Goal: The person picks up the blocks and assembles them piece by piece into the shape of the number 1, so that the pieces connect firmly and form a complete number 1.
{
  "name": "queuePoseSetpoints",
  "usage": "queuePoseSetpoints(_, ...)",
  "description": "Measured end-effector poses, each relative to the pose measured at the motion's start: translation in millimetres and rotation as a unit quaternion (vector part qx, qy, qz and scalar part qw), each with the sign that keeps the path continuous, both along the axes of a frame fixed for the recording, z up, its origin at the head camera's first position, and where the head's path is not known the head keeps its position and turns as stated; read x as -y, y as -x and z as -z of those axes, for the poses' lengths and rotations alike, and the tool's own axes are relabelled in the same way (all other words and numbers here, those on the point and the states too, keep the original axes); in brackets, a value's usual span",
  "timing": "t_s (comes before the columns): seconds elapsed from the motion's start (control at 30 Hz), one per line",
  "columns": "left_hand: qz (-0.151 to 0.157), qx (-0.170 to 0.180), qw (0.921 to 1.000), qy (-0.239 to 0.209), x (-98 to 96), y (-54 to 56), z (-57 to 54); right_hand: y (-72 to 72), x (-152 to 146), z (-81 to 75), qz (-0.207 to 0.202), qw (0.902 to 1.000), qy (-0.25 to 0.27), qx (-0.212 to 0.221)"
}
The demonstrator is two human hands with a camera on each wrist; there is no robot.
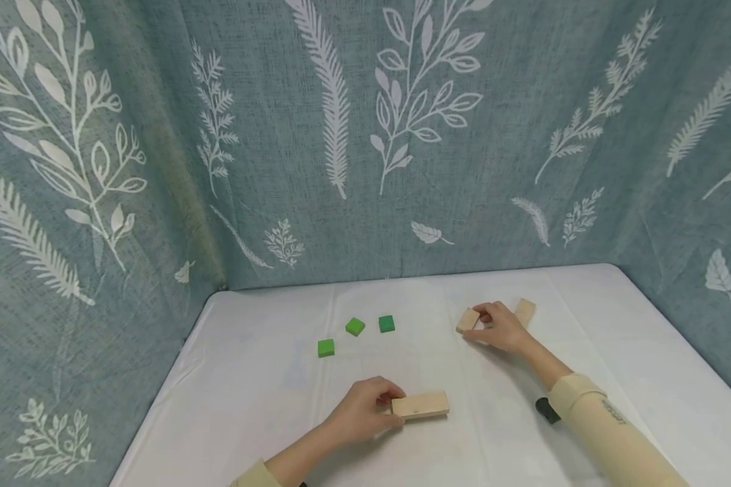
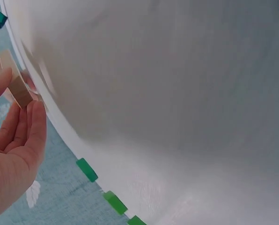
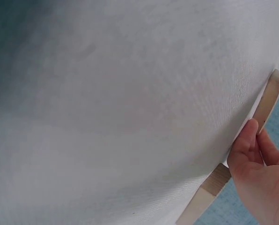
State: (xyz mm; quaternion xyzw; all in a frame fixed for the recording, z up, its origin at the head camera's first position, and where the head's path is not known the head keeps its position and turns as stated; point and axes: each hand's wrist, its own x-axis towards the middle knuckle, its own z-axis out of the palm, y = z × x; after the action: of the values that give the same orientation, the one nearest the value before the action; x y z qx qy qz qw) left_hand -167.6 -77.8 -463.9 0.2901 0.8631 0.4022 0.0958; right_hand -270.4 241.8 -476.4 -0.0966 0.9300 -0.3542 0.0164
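Note:
My left hand [image 1: 365,409] pinches the left end of a long pale wooden block [image 1: 423,404] near the front middle of the table. The same block [image 2: 20,91] shows between thumb and fingers in the left wrist view. Farther back and to the right, my right hand [image 1: 499,328] holds another wooden block [image 1: 468,320] between thumb and fingers. In the right wrist view that block [image 3: 267,104] lies along the table surface, gripped by its two ends. A third wooden block [image 1: 525,311] lies just behind the right hand, partly covered by it.
Three small green square blocks lie left of centre: a light green one [image 1: 325,348], a second light green one [image 1: 355,327] and a darker one [image 1: 386,323]. A white cloth covers the table [image 1: 250,406]. A leaf-patterned curtain [image 1: 365,223] hangs behind and along both sides.

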Motion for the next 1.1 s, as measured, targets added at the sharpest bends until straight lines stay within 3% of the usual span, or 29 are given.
queuePoseSetpoints(0.53, 0.043, -0.010, 0.9986, 0.030, -0.7, -21.9, 1.7, 0.9, -0.1, -2.0, -0.007, 0.9998, 0.004, 0.017)
queuePoseSetpoints(1.1, 0.035, -0.004, 0.9981, 0.051, -7.5, -29.7, 4.7, 2.6, -3.1, -0.7, -0.009, 0.9999, 0.006, 0.012)
